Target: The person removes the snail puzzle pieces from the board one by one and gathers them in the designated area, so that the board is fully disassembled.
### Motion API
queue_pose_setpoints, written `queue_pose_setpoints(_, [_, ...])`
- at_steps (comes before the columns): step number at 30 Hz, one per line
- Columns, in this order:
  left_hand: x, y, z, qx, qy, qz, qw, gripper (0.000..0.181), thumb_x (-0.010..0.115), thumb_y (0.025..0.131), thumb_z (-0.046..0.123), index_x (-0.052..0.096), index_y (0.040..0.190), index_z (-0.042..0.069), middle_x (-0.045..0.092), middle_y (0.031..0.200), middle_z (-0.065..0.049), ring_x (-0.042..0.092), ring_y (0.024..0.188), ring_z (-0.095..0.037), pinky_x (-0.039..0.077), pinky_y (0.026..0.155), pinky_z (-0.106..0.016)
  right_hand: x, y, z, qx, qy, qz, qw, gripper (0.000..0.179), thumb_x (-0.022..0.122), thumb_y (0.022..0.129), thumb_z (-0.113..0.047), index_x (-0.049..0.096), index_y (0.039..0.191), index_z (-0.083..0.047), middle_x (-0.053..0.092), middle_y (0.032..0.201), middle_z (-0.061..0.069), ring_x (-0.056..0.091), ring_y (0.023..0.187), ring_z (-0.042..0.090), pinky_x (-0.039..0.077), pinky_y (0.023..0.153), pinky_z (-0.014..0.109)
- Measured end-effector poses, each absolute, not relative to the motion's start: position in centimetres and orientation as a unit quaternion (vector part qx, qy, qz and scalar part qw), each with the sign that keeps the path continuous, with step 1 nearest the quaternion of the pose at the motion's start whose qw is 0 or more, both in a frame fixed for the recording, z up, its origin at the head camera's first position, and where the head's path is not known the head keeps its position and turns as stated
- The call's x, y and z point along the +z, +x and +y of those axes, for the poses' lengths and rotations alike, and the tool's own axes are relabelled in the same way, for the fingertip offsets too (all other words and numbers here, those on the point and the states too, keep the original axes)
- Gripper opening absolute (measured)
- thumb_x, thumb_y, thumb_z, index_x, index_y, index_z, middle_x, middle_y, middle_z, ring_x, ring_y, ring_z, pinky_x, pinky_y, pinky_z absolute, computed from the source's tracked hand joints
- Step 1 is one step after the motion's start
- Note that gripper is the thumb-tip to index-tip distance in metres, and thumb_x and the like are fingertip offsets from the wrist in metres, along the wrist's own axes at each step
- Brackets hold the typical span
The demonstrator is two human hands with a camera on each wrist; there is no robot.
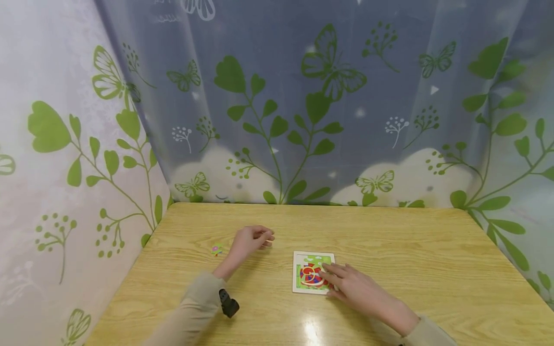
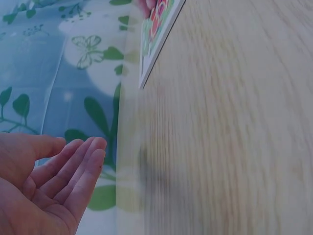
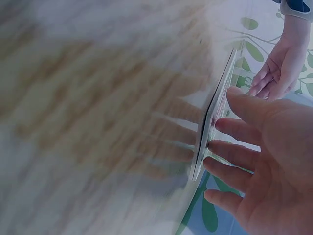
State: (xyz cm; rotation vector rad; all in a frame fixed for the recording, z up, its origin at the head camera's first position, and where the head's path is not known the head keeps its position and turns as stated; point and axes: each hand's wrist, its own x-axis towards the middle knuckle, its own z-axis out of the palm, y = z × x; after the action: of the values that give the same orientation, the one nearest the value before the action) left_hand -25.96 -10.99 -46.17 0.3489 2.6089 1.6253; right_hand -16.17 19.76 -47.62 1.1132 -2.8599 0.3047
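A small square picture puzzle (image 1: 295, 274) with a pale frame lies on the table, its picture a red spiral shape on green. My right hand (image 1: 357, 288) is at its right side, the fairly straight fingers spread and the fingertips (image 3: 211, 145) right at the board, covering part of the picture. To the left of the board and held above the table is my left hand (image 1: 252, 240). Its palm (image 2: 54, 191) shows bare in the left wrist view, with the fingers loosely bent and nothing between them. A small green piece with a pink spot (image 1: 216, 250) lies to the left of that hand.
The wood-grain table (image 1: 389, 230) ends at a back edge against a blue curtain (image 1: 277, 144) printed with green leaves and butterflies. A pale printed curtain (image 1: 65, 168) borders the left side. A black device (image 1: 228, 303) sits on the left sleeve.
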Motion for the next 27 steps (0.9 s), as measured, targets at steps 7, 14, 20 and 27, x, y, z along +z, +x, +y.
queue_pose_setpoints(7, [-46.7,-25.8,-9.2,0.539,0.141,0.83,0.039,0.024,0.063,0.101,0.012,0.072,0.111,-0.008,0.075,0.098,-0.022,0.075,0.087,-0.036,0.062,0.074,-0.039,-47.8,-16.2,19.8,0.094,0.366,-0.925,0.033,0.05,0.067,0.098,-0.03,0.061,0.14,-0.004,0.054,0.146,0.019,0.055,0.131,0.039,0.042,0.108,0.057])
queue_pose_setpoints(14, [-47.5,-25.6,-7.8,0.537,0.163,0.825,0.059,0.024,0.062,0.102,0.013,0.073,0.11,-0.007,0.075,0.099,-0.021,0.075,0.087,-0.033,0.062,0.073,-0.035,-47.7,-16.1,19.7,0.099,0.367,-0.924,0.037,0.049,0.069,0.097,-0.03,0.062,0.138,-0.004,0.056,0.144,0.019,0.057,0.128,0.039,0.043,0.107,0.058])
queue_pose_setpoints(20, [-47.8,-25.4,-6.6,0.544,0.177,0.817,0.073,0.022,0.061,0.103,0.013,0.074,0.109,-0.004,0.076,0.098,-0.018,0.075,0.086,-0.03,0.062,0.073,-0.033,-47.6,-16.3,19.7,0.097,0.369,-0.924,0.034,0.048,0.069,0.097,-0.029,0.063,0.137,-0.004,0.056,0.143,0.019,0.057,0.128,0.038,0.042,0.108,0.059])
queue_pose_setpoints(27, [-48.3,-25.1,-5.2,0.54,0.18,0.815,0.108,0.024,0.062,0.103,0.016,0.074,0.106,-0.005,0.076,0.094,-0.016,0.075,0.082,-0.025,0.062,0.07,-0.03,-47.3,-16.3,19.6,0.097,0.373,-0.922,0.029,0.049,0.067,0.097,-0.033,0.063,0.138,-0.006,0.057,0.144,0.019,0.058,0.127,0.037,0.043,0.107,0.059])
